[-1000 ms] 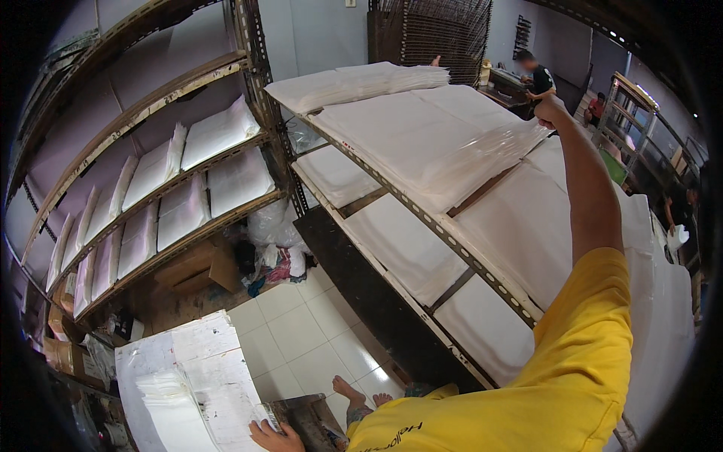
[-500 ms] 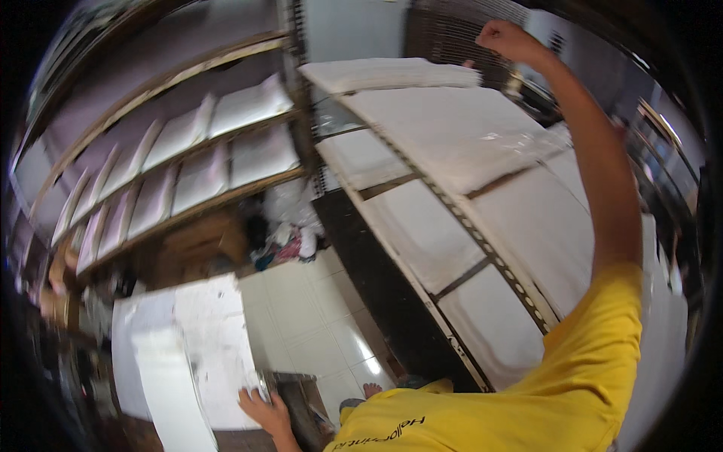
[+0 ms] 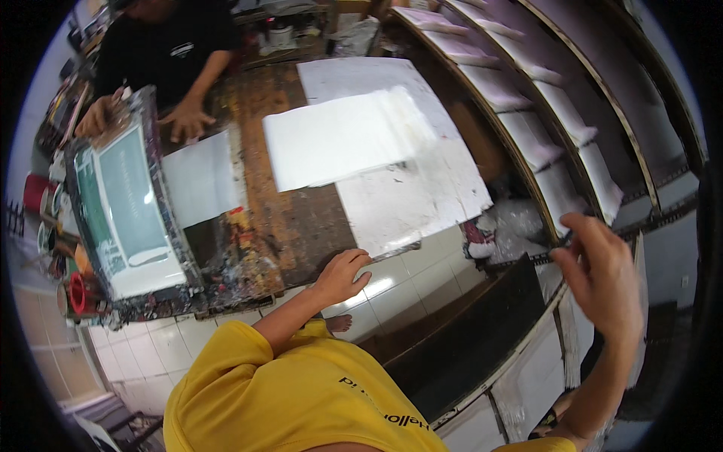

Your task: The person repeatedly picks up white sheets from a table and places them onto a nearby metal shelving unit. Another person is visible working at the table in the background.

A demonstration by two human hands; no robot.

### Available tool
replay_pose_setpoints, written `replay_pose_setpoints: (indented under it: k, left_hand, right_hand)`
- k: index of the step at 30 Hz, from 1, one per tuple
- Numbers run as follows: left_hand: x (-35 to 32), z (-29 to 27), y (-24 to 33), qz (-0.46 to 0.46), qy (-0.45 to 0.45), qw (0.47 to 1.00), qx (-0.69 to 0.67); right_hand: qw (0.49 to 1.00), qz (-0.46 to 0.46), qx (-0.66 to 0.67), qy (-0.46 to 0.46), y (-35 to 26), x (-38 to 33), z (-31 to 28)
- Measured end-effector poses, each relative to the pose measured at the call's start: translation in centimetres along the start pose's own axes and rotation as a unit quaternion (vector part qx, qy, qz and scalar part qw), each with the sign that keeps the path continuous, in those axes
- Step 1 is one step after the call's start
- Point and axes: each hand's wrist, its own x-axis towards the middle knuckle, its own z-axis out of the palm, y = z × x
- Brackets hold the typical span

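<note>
My left hand (image 3: 345,275) rests at the near edge of a paint-stained wooden table (image 3: 290,241), its fingers extended and nothing in them. Just beyond it lies a large white board (image 3: 403,203) with dark specks. A stack of white paper sheets (image 3: 331,143) overlaps the board and the bare wood. My right hand (image 3: 602,279) is raised at the right, in front of the shelf ends, with thumb and forefinger apart and no object visible between them. Its other fingers are partly hidden.
Across the table a co-worker in black holds a tilted screen-printing frame (image 3: 135,203); their other hand is by a white sheet (image 3: 199,177) beneath it. Paint pots (image 3: 83,290) line the left edge. Paper-filled shelves (image 3: 501,90) stand right, a black board (image 3: 467,343) below them.
My view has swung left from the paper racks to the table and co-worker. My right arm has come down from its high reach. My left hand stays at the table edge.
</note>
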Motion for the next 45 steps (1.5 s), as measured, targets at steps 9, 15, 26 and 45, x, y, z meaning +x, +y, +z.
replay_pose_setpoints:
  k: [9, 15, 26, 45]
  left_hand:
    - [-3.5, -9.2, -1.0, -0.037, 0.062, 0.997, 0.034]
    - [-5.4, -11.8, -1.7, -0.039, 0.076, 0.995, 0.042]
    - [-2.0, -16.6, 0.2, -0.009, 0.182, 0.97, 0.159]
    - [12.0, -9.4, -10.5, -0.229, -0.155, 0.915, 0.295]
  right_hand:
    - [0.872, 0.139, 0.468, 0.039, -3.1, 1.4, 14.1]
    - [0.669, 0.32, 0.67, 0.01, -7.5, -3.6, 30.9]
    - [0.452, 0.533, 0.712, 0.067, -12.1, -17.6, 42.7]
    - [0.525, 0.475, 0.705, 0.041, -12.7, -13.9, 42.4]
